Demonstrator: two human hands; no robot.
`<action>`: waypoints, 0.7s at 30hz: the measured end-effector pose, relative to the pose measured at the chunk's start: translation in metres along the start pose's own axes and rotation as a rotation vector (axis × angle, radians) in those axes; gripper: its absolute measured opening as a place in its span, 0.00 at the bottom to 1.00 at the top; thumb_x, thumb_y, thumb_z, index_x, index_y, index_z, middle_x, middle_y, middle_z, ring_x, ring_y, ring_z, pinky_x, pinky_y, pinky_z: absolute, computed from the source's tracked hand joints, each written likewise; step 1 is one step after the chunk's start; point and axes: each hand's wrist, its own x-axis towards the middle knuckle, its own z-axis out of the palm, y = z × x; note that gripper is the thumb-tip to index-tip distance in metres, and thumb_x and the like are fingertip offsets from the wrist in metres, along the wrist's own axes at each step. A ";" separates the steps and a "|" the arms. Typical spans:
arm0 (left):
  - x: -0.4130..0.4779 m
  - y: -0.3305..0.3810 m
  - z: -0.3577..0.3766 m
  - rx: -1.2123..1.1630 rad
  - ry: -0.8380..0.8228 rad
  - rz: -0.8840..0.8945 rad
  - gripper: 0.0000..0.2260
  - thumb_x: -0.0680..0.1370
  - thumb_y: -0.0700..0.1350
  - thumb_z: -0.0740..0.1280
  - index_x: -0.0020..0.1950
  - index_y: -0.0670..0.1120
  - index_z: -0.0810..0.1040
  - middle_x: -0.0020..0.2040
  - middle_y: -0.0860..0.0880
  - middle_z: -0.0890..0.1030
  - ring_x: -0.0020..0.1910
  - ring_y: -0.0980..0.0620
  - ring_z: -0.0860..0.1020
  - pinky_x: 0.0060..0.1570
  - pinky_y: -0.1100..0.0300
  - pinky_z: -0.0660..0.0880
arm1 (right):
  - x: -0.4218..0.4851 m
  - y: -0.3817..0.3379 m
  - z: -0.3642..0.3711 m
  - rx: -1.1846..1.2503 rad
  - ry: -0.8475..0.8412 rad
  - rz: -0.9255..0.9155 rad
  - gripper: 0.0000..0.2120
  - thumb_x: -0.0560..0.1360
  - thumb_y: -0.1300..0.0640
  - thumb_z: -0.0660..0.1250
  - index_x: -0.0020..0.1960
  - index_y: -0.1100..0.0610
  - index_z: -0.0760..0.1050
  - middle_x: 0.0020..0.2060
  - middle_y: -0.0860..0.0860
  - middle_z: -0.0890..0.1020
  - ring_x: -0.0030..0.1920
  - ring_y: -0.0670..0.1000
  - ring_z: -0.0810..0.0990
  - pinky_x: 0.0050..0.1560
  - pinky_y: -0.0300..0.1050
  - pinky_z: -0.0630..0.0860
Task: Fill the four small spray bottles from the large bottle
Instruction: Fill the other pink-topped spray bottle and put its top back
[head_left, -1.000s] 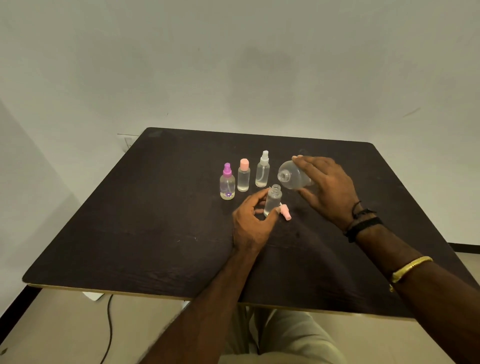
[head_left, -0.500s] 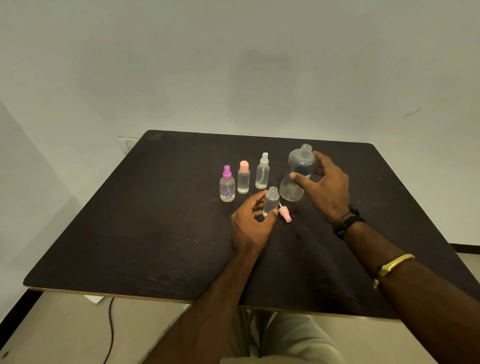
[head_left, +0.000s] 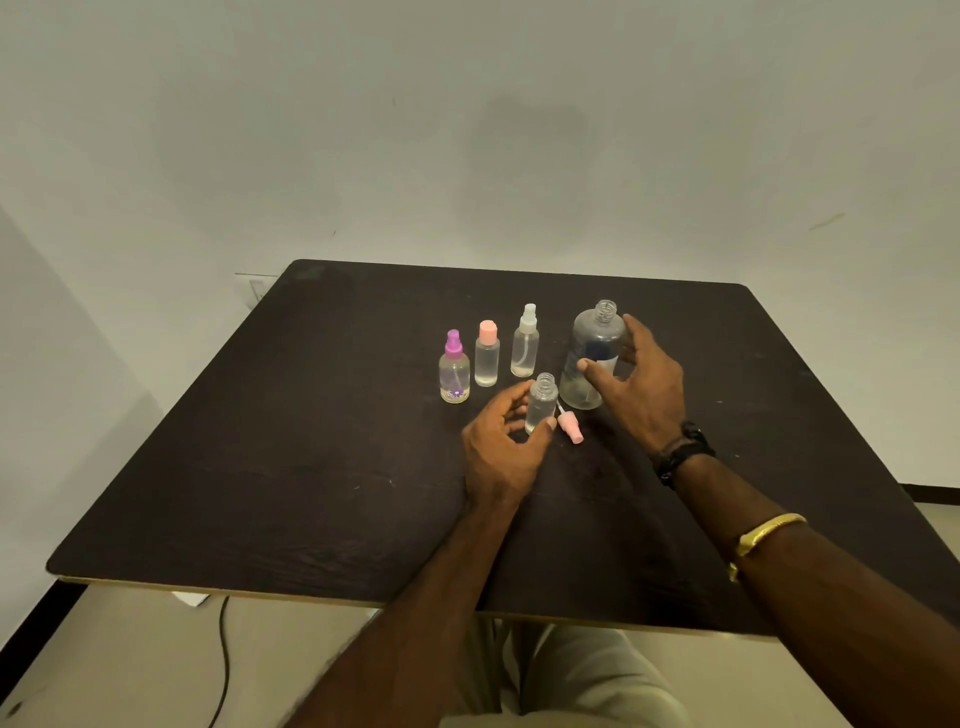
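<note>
Dark wood counter (head_left: 322, 467) under a pale bare wall, and we go straight to the fingers. Left hand (head_left: 501, 452) has its thumb and fingertips clamped round the uncapped small bottle (head_left: 540, 402), which stands upright on the counter, neck open, clear liquid in the lower part. Right hand (head_left: 636, 395) is at the large bottle (head_left: 592, 358): fingers spread, curled loosely about its right side, thumb tip against the front of the body; whether that is a firm grip or only a touch, I cannot tell. Large bottle is upright on the counter, no cap on its threaded neck, nearly empty by the look of it.

Outward now. At four o'clock from the open small bottle, just beside its base, a pink spray cap (head_left: 570, 428) lies on its side with its thin tube pointing back toward the bottle. Round at ten to twelve o'clock, a row of three capped bottles, all upright: purple-capped bottle (head_left: 454, 371) with a flower print, pink-capped bottle (head_left: 487, 356) in the middle, white-capped bottle (head_left: 524, 343) nearest the large one. Each shows clear liquid inside.

Further out: a dark band (head_left: 683, 454) on the right wrist, a gold bangle (head_left: 763, 535) up the forearm, and a black cable (head_left: 224, 660) on the floor at seven o'clock
</note>
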 end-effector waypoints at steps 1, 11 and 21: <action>0.000 0.001 0.000 -0.001 0.000 0.003 0.23 0.73 0.41 0.77 0.68 0.47 0.79 0.58 0.54 0.84 0.55 0.62 0.82 0.54 0.65 0.80 | -0.001 0.000 0.000 0.001 0.004 -0.003 0.36 0.73 0.52 0.77 0.76 0.59 0.66 0.69 0.55 0.77 0.67 0.54 0.76 0.64 0.41 0.71; -0.001 0.003 0.000 -0.027 0.021 -0.004 0.22 0.73 0.41 0.77 0.66 0.49 0.80 0.56 0.57 0.84 0.54 0.63 0.82 0.52 0.66 0.80 | -0.027 -0.001 0.004 -0.151 0.246 -0.229 0.16 0.75 0.54 0.71 0.61 0.54 0.74 0.50 0.50 0.77 0.50 0.51 0.75 0.51 0.54 0.76; -0.001 -0.001 0.000 0.007 0.026 0.016 0.22 0.73 0.42 0.77 0.67 0.48 0.80 0.56 0.56 0.84 0.54 0.61 0.82 0.53 0.64 0.81 | -0.049 0.001 0.026 -0.524 -0.209 -0.079 0.15 0.77 0.43 0.64 0.60 0.49 0.73 0.52 0.50 0.81 0.54 0.54 0.77 0.58 0.54 0.73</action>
